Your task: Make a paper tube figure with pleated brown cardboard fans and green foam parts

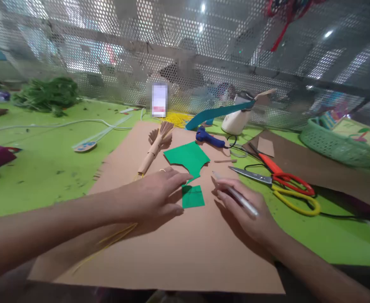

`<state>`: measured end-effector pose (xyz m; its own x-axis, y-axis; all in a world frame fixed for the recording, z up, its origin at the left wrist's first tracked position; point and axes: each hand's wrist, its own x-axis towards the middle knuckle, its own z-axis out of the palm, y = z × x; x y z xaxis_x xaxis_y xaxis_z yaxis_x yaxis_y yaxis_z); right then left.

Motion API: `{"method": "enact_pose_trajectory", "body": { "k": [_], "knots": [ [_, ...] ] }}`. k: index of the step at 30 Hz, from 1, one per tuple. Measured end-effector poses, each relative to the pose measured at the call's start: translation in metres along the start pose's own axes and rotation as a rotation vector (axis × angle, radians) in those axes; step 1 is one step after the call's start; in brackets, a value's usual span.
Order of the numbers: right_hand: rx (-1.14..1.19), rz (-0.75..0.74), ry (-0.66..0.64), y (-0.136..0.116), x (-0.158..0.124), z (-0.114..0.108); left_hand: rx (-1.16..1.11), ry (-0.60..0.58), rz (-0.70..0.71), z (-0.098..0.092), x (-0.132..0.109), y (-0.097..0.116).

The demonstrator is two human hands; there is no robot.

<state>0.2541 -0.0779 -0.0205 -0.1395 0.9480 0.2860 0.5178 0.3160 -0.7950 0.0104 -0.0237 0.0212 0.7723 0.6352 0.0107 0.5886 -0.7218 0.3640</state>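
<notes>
My left hand (159,193) lies over a large sheet of brown paper (203,252), fingers stretched toward a small green square (193,197). Its fingertips are at the square's left and upper edges; whether they press on it I cannot tell. Just beyond is a bigger green piece (187,155) with curved cut-outs. In my right hand (251,210) is a slim pale pencil (241,200), its tip pointing up and left above the brown sheet. A brown paper roll with fringed ends (153,151) lies beyond my left wrist, yellow strings trailing out under the arm.
Scissors with red and yellow handles (276,183) lie right of the sheet, near a blue glue gun (210,138). Farther back are a white jug (237,120), a phone (159,99) and a green basket (339,147). A perforated metal screen (124,54) stands behind the green table (55,168).
</notes>
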Motion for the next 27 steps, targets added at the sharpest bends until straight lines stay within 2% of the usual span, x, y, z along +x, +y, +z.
{"method": "enact_pose_trajectory", "body": {
  "k": [5, 12, 16, 20, 27],
  "knots": [
    [-0.025, -0.047, -0.002, -0.001, -0.001, 0.001, -0.001, 0.047, 0.027, 0.002, 0.010, 0.001],
    [-0.042, -0.086, 0.014, -0.002, -0.001, 0.001, -0.138, 0.098, -0.040, 0.010, 0.015, -0.009],
    [-0.072, -0.124, 0.024, 0.001, 0.001, 0.002, -0.097, 0.011, -0.062, 0.003, 0.018, -0.005],
    [-0.148, -0.149, -0.026, 0.004, 0.005, -0.003, -0.015, -0.083, -0.079, -0.001, 0.025, -0.003],
    [-0.229, -0.248, -0.118, -0.003, 0.033, -0.009, -0.063, -0.024, -0.065, 0.011, 0.027, -0.013]
  ]
}}
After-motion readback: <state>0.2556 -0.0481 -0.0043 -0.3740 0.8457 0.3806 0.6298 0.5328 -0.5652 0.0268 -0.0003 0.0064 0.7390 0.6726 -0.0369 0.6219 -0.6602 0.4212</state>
